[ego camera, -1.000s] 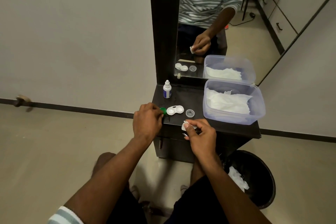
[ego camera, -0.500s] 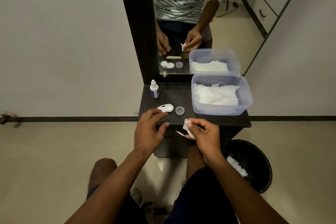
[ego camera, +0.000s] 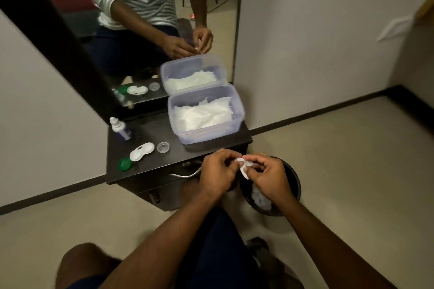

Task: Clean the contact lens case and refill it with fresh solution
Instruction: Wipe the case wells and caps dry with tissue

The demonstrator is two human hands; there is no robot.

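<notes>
The white contact lens case (ego camera: 142, 151) lies open on the dark table (ego camera: 145, 166), with a green cap (ego camera: 124, 164) at its left end and a clear cap (ego camera: 163, 147) to its right. A small solution bottle (ego camera: 120, 128) stands at the back left. My right hand (ego camera: 267, 177) pinches a small white tissue piece (ego camera: 243, 166) above the black bin (ego camera: 293, 185). My left hand (ego camera: 217, 171) is beside it with curled fingertips touching the same tissue. Whether a cap is wrapped inside the tissue is hidden.
A clear plastic box of white tissues (ego camera: 204, 114) sits at the table's back right, against a mirror (ego camera: 164, 19). The bin on the floor to the right of the table holds crumpled tissue (ego camera: 260, 198). A metal drawer handle (ego camera: 185, 175) projects below the table edge.
Both hands moved right, off the table front to above the bin. My left hand left the case area and joined the right hand at the tissue. The green cap is now uncovered.
</notes>
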